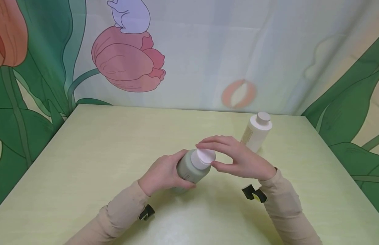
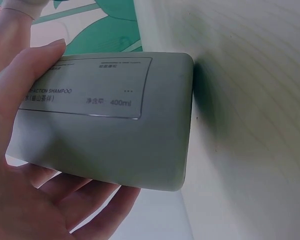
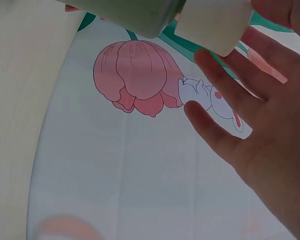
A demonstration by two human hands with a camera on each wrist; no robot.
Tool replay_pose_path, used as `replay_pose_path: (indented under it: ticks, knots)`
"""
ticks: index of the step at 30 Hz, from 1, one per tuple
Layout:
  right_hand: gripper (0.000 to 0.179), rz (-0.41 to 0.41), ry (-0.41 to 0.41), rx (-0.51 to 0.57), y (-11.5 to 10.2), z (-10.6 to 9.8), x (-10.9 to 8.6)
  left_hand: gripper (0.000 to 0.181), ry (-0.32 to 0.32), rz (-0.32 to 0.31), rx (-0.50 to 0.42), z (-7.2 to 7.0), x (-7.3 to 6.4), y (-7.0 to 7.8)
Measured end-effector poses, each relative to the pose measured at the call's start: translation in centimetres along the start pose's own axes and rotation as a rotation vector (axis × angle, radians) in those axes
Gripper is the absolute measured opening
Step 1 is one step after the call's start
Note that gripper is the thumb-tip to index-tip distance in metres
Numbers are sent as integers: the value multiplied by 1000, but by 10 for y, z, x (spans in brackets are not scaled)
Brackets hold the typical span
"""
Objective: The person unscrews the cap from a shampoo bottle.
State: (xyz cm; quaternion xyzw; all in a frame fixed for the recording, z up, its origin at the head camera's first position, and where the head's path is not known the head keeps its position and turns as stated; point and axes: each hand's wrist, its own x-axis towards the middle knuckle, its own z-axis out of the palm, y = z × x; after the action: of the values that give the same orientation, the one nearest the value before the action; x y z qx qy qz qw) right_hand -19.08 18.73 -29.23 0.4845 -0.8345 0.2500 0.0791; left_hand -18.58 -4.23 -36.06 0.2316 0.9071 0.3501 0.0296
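My left hand (image 1: 165, 173) grips a grey-green shampoo bottle (image 1: 189, 170), thumb on one side and fingers round the other. The bottle leans to the right; its label (image 2: 85, 90) reads shampoo and 400ml in the left wrist view, where its base is close to the table. On its top is a white cap (image 1: 204, 158). With thumb and forefinger, my right hand (image 1: 238, 157) pinches this cap (image 3: 212, 25), while its other fingers extend past it. Behind the right hand a white bottle (image 1: 257, 132) with a round cap stands upright, its lower part partly hidden.
The pale yellow-green table (image 1: 115, 136) runs back to a hanging cloth (image 1: 195, 61) printed with tulips and a rabbit. Dark wrist mounts (image 1: 254, 194) show at both sleeves. Table edges slope away at left and right.
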Motion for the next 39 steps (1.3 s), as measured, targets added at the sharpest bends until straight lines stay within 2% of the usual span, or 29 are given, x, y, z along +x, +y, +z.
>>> replay_pose_path:
  ticks: [3, 9, 12, 28, 39]
  knots:
    - [54, 20, 24, -31, -2, 3, 2, 68, 0, 1, -1, 0, 0, 0]
    - [57, 78, 118, -276, -9, 12, 6, 69, -4, -2, -15, -2, 0, -1]
    - [53, 72, 137, -332, -10, 13, 5, 69, -4, 1, -20, -2, 0, 0]
    - [42, -17, 103, -289, -15, 8, 4, 67, -3, 11, -1, -1, -1, 2]
    - [45, -114, 20, -255, -14, 2, 2, 69, -10, 22, 22, 0, -2, 4]
